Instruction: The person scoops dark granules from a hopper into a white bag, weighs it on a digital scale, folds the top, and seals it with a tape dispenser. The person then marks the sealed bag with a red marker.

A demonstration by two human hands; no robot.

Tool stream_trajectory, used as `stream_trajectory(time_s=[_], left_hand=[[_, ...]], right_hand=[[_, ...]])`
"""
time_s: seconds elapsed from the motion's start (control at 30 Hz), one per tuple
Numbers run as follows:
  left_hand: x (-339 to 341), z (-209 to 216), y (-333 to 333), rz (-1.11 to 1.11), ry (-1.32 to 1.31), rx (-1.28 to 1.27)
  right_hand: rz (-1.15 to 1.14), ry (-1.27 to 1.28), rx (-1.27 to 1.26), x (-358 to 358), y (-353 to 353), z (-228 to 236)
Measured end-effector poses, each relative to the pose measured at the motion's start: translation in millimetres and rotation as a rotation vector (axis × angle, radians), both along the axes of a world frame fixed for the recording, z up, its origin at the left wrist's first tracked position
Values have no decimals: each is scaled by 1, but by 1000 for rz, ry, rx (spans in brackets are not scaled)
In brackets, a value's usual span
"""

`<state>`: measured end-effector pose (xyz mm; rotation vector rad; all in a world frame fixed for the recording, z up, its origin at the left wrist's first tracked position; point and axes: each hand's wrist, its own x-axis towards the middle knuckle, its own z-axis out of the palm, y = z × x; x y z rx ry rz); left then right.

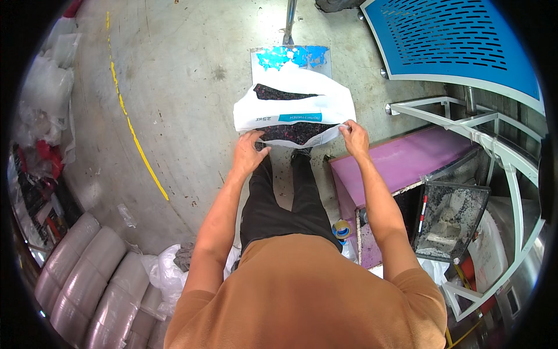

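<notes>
A white plastic sack (339,100) with a blue printed band stands in front of me, its mouth spread. Dark granules with pinkish specks (296,133) show inside it, and more show through a second gap behind a folded strip of the sack. My left hand (250,152) has its fingers curled at the left end of the near rim, the thumb a little apart. At the right end, my right hand (356,139) pinches the rim between thumb and fingers. Beneath the sack is a metal plate (260,71) with worn blue paint, mostly covered.
Behind the plate rises a metal post (289,20). On my right stand a purple box-like unit (407,157), a dirty dark bin (450,224), a white metal frame (511,192) and a blue slotted panel (453,41). Wrapped rolls (87,279) lie at left, past a yellow floor line (135,139).
</notes>
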<state>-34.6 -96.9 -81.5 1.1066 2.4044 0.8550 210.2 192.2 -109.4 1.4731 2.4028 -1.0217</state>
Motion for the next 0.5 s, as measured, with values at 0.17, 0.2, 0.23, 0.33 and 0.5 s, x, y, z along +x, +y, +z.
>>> stream_trajectory(time_s=[0.17,0.2,0.23,0.33,0.5], left_hand=[[-4,-34,-12,241,-233,-153],[-3,-29,-2,338,-293,-186],[-1,-26,4,436,-351,-220],[-3,-35,6,450,-390,-216],[7,-38,-5,322,-228,-111]], right_hand=[[-38,-98,13,-8,-2,-2],[-49,-142,14,-7,0,-3],[-75,-160,13,-5,1,-11],[-141,-165,-22,-4,9,-35],[-247,57,-155,-5,-6,-33]])
